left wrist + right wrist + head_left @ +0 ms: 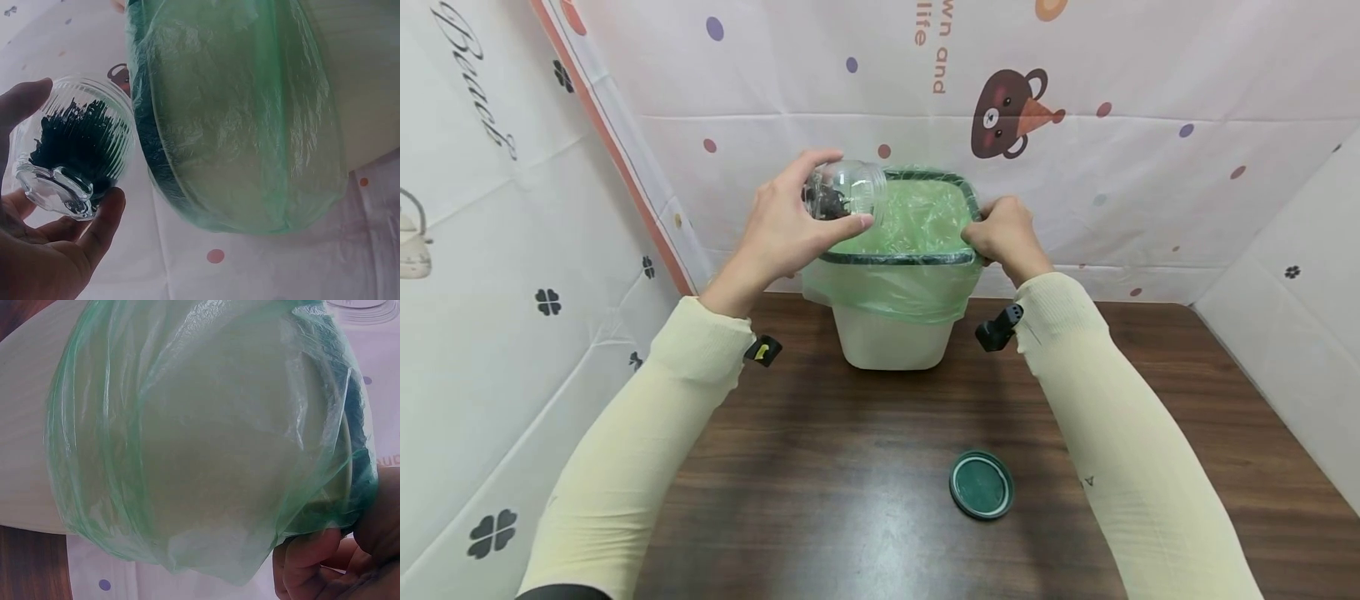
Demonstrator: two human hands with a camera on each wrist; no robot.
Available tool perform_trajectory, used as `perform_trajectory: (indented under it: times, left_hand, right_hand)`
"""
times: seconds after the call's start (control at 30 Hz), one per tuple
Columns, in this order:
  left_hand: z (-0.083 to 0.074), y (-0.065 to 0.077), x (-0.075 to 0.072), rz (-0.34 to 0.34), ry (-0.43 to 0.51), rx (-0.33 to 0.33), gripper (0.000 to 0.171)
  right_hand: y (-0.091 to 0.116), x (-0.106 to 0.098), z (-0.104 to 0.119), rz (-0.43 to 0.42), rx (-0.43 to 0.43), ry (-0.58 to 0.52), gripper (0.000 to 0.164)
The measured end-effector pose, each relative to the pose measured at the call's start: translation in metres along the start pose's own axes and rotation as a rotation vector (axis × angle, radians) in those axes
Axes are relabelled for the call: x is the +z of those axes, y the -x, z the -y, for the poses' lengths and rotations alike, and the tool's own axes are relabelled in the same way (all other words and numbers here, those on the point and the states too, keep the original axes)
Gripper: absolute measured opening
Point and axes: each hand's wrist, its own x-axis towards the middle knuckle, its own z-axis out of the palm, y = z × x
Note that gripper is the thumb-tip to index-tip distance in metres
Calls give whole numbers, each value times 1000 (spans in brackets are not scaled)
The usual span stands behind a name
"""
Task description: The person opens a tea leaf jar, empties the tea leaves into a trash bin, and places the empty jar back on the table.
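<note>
My left hand (786,218) grips a clear glass jar (859,185), tipped on its side over the left rim of the trash bin (891,337). Dark, clumped contents (78,140) lie inside the ribbed jar, toward its base. A thin green bag (917,218) lines the bin and folds down over its outside. On the opposite side, my right hand (1007,233) holds the bin's dark green rim (910,259), thumb over the top and curled fingers beneath, as the right wrist view shows.
A dark green jar lid (981,485) lies on the brown wooden table (820,483), in front of the bin. Printed white cloth (760,75) hangs behind the bin and along both sides.
</note>
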Motion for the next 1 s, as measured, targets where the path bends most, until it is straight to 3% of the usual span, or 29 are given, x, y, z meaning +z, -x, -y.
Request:
perform_trajectory:
  times: [1.0]
  left_hand:
    - [2,-10,4,77,-107,4,76]
  right_hand:
    - [-1,0,1,2,11,8,17]
